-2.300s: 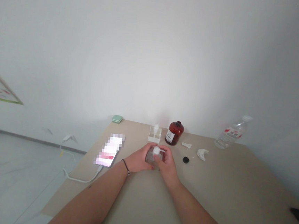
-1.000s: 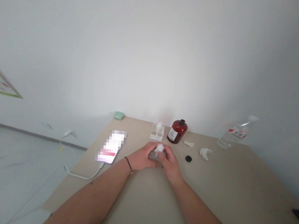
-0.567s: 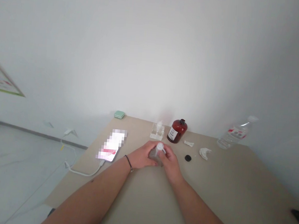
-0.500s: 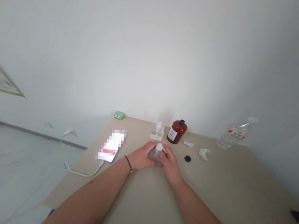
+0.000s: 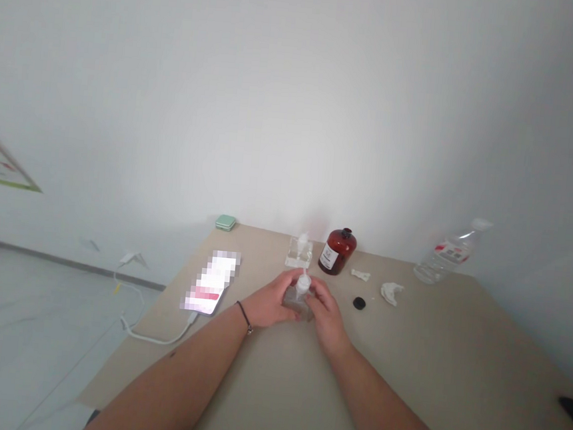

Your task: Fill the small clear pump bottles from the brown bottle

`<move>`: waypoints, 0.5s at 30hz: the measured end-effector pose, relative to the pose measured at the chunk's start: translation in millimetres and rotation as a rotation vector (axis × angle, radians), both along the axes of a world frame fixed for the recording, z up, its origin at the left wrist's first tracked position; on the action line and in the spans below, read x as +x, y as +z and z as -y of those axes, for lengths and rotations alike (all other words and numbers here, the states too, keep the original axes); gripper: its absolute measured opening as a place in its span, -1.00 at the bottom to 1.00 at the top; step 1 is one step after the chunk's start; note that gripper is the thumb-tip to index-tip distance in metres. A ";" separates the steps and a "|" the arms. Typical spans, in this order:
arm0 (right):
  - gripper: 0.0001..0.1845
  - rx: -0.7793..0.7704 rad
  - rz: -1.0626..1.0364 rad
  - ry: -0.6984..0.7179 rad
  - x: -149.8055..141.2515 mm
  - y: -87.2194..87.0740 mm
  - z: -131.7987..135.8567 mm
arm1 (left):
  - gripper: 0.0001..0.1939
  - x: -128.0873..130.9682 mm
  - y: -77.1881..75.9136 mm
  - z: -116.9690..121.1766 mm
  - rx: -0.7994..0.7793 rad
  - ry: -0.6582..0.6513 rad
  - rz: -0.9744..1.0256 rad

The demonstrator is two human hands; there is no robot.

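Both my hands close around a clear square pump bottle (image 5: 298, 301) near the middle of the beige table (image 5: 394, 358). My left hand (image 5: 271, 302) grips its left side, and my right hand (image 5: 325, 310) wraps its right side. Its white pump head (image 5: 303, 284) sticks up between my hands, and my fingers hide much of the body. Just beyond stands a small clear square container (image 5: 298, 253) with a white top. A dark red glass bottle (image 5: 337, 251) with a white label stands to its right.
A smartphone (image 5: 210, 282) with a pixelated screen lies left of my hands, its white cable (image 5: 155, 340) trailing off the table edge. Along the back are a green compact (image 5: 225, 222) and a plastic water bottle (image 5: 448, 254). A black cap (image 5: 359, 303) and white scraps (image 5: 391, 292) lie right.
The pump bottle has turned slightly between my hands, and its white pump head now stands more upright. The view has shifted a little.
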State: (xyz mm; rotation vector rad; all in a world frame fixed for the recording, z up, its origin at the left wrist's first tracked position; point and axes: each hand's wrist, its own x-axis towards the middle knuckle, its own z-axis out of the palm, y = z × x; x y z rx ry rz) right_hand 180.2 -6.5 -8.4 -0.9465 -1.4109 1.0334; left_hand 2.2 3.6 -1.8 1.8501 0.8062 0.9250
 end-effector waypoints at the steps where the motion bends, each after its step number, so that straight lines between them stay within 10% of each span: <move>1: -0.71 -0.002 0.003 0.005 -0.2 0.0 -0.2 | 0.00 0.1 0.7 0.5 -0.024 -0.001 -0.001; 15: -0.70 0.005 -0.006 0.001 0.8 -1.2 -0.6 | -0.05 -0.2 -3.2 -2.1 0.024 0.005 -0.021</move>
